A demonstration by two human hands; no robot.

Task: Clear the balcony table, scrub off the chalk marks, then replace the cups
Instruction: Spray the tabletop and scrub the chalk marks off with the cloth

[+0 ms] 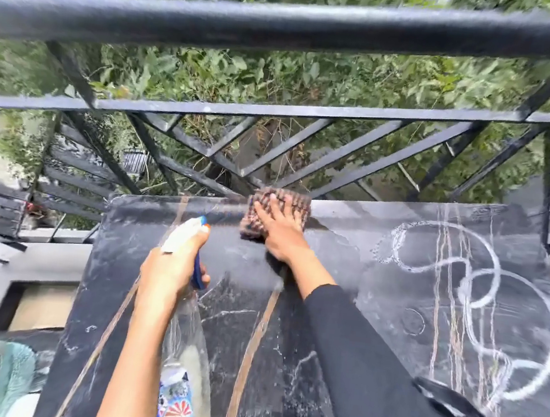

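On the balcony, just beside the railing [288, 21], the black table [347, 251] has a smooth, glossy top. Its left half is hazy with pale smears, and its right half carries thick, powdery white chalk marks [485, 277]: overlapping rings and thin upright lines. At the table's far edge lies a folded checked cloth [267, 204], woven in red-brown, and the right hand [281, 233] presses flat on it with straight, spread fingers, a black sleeve [368, 373] covering the forearm. The left hand [167, 271] is wrapped tight round the neck of a clear plastic spray bottle [188, 352] with a white head, a blue trigger and a bright printed label, held over the table's left part. The railing is black metal, with a round top bar and slanted flat bars; green foliage [248, 71] fills the gaps.
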